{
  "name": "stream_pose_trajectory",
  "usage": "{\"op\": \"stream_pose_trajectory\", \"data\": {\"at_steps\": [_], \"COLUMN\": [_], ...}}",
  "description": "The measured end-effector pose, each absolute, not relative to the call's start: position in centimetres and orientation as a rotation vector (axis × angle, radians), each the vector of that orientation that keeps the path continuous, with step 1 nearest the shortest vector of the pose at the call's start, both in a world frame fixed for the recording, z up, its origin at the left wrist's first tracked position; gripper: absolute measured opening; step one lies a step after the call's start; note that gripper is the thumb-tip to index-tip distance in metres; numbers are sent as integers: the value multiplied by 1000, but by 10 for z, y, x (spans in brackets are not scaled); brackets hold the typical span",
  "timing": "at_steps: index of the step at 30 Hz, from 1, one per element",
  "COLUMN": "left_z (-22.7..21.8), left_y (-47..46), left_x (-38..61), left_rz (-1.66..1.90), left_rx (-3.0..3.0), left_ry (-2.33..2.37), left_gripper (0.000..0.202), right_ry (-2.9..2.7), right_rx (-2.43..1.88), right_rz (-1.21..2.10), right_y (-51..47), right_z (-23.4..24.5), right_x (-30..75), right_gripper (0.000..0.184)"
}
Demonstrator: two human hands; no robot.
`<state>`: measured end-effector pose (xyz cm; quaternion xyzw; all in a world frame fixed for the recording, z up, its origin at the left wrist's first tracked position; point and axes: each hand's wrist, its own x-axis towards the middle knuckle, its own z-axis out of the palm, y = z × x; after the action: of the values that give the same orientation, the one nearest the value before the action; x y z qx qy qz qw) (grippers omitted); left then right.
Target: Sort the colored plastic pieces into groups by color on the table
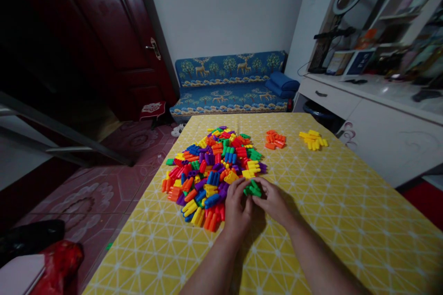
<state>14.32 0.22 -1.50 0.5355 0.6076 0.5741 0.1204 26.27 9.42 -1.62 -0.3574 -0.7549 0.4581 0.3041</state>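
Note:
Green plastic building blocks [253, 188] are held between my two hands, just off the right edge of a big mixed pile. My left hand [238, 203] has its fingers curled against their left side. From the right, my right hand [272, 199] grips them with thumb and fingers. How the green blocks join is partly hidden by the fingers. The mixed pile [211, 170] holds red, orange, yellow, green, blue and purple blocks. Farther back lie a small group of orange blocks [275, 139] and a group of yellow blocks [313, 140].
A yellow patterned cloth [321, 221] covers the table. Behind it stands a blue sofa [224, 94] with deer designs. A white cabinet [391, 122] is at the right, a dark red door [104, 23] at the left. Near the floor at lower left is a red bag [64, 262].

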Motion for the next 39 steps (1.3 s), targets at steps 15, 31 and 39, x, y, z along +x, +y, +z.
{"op": "stream_pose_trajectory", "data": {"at_steps": [15,31,39], "left_z": [-2,4,2], "left_y": [-5,-4,-18], "left_x": [123,124,129], "left_rz": [1183,1011,1786], "left_rx": [1855,1792,1735], "left_ry": [2588,2719,2032], "left_gripper": [52,39,29], "right_ry": [-1965,-2287,-1822], "right_rx": [-836,-822,-943], "right_rz": [471,365,905], "right_y": [97,98,94], "right_z": [-17,-17,-18], "right_x": [256,246,245], "right_gripper": [30,53,22]}}
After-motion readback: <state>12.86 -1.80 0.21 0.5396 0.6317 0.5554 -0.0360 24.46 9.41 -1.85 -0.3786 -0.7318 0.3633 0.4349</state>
